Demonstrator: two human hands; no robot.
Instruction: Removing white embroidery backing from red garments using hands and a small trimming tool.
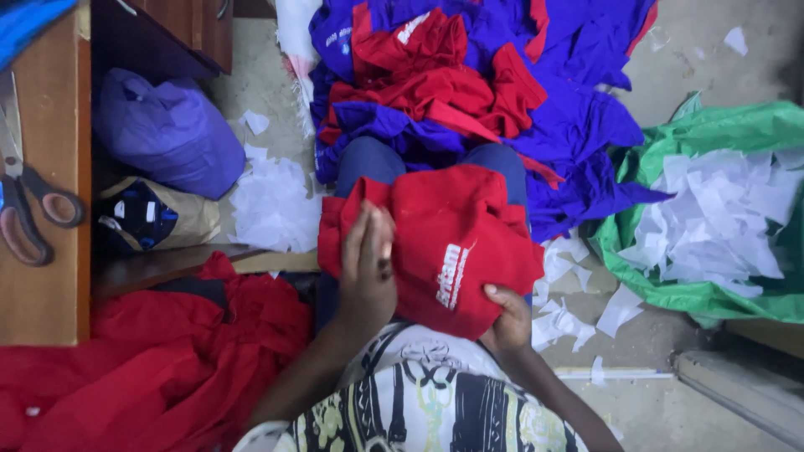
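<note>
1. Resting on the lap, a folded red garment (452, 243) with white print is held between both hands, just above a black-and-white patterned top (427, 402).
2. The left hand (366, 268) is laid flat on the garment's left part, its fingers straight and close together; no pinch is seen in this grip.
3. The right hand (507, 318) is closed on the garment's lower right edge, the cloth pinched under the thumb.
4. A heap of red cloth (142, 368) is seen near the left arm, below a wooden worktop (50, 167).
5. Scissors with brown handles (29, 209) are laid on that worktop, well apart from the hands.
6. A purple bag (167, 130) and a tan bundle (155, 213) are kept under the worktop, beside white paper scraps (272, 201) on the floor.
7. A green plastic sheet (712, 293) filled with white scraps is spread to the right.
8. Farthest off, a pile of blue and red garments (469, 75) is heaped beyond the knees.
</note>
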